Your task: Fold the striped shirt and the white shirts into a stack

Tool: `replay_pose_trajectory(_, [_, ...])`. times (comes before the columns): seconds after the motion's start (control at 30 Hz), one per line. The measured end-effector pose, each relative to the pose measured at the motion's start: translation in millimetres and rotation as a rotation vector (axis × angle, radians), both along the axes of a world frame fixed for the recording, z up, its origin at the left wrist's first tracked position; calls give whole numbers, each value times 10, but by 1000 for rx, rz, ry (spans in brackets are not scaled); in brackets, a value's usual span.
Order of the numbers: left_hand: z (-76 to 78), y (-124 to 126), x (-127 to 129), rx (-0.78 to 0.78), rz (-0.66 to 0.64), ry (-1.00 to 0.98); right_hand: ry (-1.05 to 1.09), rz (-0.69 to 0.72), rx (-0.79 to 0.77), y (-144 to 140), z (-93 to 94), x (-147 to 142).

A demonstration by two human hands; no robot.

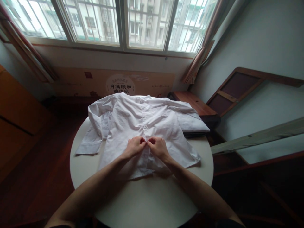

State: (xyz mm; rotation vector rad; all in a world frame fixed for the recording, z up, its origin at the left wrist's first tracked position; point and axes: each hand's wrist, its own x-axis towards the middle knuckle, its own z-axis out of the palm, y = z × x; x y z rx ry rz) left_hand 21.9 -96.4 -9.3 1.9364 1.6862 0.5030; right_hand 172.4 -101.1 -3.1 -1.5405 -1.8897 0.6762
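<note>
A white shirt lies spread face up on a round white table, collar toward the window, sleeves folded out to each side. My left hand and my right hand meet at the shirt's front placket near the lower middle. Both hands pinch the fabric edges there with fingertips together. Whether a button is between the fingers is too small to tell.
A flat cardboard box leans against the wall under the window. A dark wooden bench stands to the right of the table, with the shirt's right sleeve reaching over it. Wooden frames lean on the right wall. A wooden cabinet stands at left.
</note>
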Motion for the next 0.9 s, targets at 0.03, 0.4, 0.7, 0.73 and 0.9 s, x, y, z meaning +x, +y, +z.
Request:
replay_pose_trajectory(0.03, [-15, -2, 6, 10, -1, -10, -12, 1, 3, -6, -2, -6])
replay_pose_trajectory(0.4, [-74, 10, -21, 33, 1, -116, 14, -10, 3, -21, -26, -3])
replay_pose_trajectory(0.7, [-80, 23, -39, 2, -10, -271, 438, 58, -331, 75, -62, 88])
replay_pose_trajectory(0.73, [-83, 27, -43, -4, -11, -294, 494, 55, -398, 88, -54, 102])
replay_pose_trajectory(0.9, [-162, 62, -68, -142, -13, -465, 709, 78, -694, 129, 0, 166])
